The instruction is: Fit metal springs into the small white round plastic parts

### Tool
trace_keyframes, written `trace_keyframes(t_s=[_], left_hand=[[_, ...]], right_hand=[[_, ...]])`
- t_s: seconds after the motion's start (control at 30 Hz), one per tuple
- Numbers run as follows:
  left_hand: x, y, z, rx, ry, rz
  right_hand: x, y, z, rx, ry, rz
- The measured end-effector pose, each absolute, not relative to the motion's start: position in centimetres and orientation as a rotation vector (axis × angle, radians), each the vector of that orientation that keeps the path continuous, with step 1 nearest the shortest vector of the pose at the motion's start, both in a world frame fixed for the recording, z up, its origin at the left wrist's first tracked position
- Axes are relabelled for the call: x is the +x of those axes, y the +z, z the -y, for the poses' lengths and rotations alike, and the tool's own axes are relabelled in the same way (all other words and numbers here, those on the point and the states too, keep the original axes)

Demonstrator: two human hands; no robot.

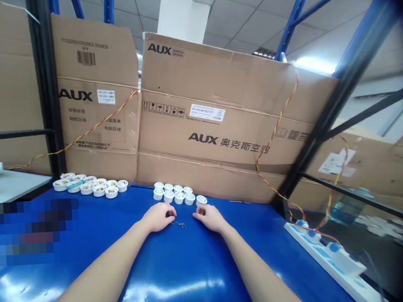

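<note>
My left hand (158, 217) rests on the blue tabletop with its fingers curled inward. Just right of its fingertips lies a small group of thin dark pieces, like short screws or pins (181, 224), too small to name surely. Across from them is my right hand (209, 216), its fingers bent towards the thumb. Whatever either hand may hold is hidden or too tiny to see. Behind both hands stand two rows of small white lidded tubs (179, 197); one tub (201, 199) at the right end sits close beyond my right hand.
Several white cups with small contents (99, 189) stand at the back left, a teal strip (77, 184) across some. Cardboard panels (220, 122) wall the back of the blue table (168, 280). A power strip (316, 248) with plugs and twisted wires runs along the right edge.
</note>
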State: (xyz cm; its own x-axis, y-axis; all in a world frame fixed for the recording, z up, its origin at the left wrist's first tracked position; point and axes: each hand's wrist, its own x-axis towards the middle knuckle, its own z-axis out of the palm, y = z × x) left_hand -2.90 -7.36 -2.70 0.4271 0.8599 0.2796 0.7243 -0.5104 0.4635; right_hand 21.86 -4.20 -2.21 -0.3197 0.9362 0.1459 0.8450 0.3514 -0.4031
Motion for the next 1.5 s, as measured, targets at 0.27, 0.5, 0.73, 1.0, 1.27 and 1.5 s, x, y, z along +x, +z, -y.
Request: trace_keyframes(t_s=[0.27,0.5,0.73,1.0,1.27,1.5], left_hand=[[-2.89,-2.96,7.18,2.418,0.726,-1.375],[-2.9,-3.0,7.21,2.422,0.739,-1.354],[-2.94,-3.19,7.02,2.429,0.738,-1.357],[-2.92,-3.04,7.07,2.416,0.736,-1.363],[-2.84,-2.78,7.18,2.419,0.693,-1.386],[-2.76,-2.64,7.31,2.395,0.708,-1.373]], right_hand=[[21.74,-2.09,4.26,-1.577,0.373,2.272],[21.67,-2.04,4.35,-1.58,0.375,2.261],[21.7,-2.06,4.31,-1.576,0.381,2.263],[21.68,-2.13,4.21,-1.578,0.384,2.264],[21.54,-1.91,4.39,-1.592,0.369,2.276],[21.71,-2.18,4.23,-1.558,0.372,2.278]])
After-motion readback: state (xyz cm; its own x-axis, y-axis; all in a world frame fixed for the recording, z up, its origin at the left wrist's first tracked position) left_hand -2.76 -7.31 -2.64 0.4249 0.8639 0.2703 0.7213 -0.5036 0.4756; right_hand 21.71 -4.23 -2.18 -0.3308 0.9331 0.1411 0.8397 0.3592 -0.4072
